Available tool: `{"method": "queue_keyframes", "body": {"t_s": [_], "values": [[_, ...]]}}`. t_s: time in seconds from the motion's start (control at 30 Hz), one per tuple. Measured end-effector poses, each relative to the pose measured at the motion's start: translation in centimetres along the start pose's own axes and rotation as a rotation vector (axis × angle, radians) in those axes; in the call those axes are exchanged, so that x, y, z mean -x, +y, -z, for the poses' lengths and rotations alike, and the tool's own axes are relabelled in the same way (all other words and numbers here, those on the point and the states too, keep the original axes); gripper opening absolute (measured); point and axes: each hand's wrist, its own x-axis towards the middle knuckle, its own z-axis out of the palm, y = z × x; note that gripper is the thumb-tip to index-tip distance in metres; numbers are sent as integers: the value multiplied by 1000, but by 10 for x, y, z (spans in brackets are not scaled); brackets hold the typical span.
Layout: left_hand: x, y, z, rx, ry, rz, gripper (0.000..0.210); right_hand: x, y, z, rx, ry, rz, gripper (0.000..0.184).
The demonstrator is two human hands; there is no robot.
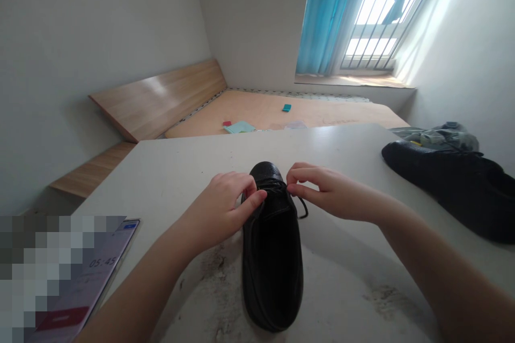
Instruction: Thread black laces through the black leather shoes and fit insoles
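A black lace-up shoe (pixel 273 273) stands upright on the white table in front of me, its toe pointing away and its opening towards me. My left hand (pixel 227 201) grips the shoe's left side by the eyelets, fingers curled and thumb lying over the tongue. At the right eyelets, my right hand (pixel 311 182) pinches the black shoelace (pixel 303 209) between thumb and fingertips. A loose loop or end of that lace hangs down beside the shoe. The exact spot where the right fingertips meet the lace is partly hidden.
A second black shoe (pixel 446 182) lies at the right, by a crumpled clear plastic bag (pixel 454 136). At the left is a phone or tablet (pixel 100 268) showing a timer. Beyond the white table (pixel 181 166) is a bed (pixel 257 104) with small items on it.
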Motion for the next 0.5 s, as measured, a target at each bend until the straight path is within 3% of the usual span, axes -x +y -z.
{"method": "queue_keyframes", "body": {"t_s": [0.13, 0.27, 0.37, 0.5], "values": [[-2, -1, -4, -3, -60, 23, 42, -5, 2, -4, -200, -27, -58, 34], [-3, -1, -1, -26, -21, -20, 36, -5, 2, -3, -385, -83, -96, 40], [-1, -2, 6, -13, -20, -18, 34, -3, 4, 5, -383, -131, -120, 39], [2, -4, 12, 69, -103, 52, 33, -1, 10, 16, -324, -230, -165, 38]]}}
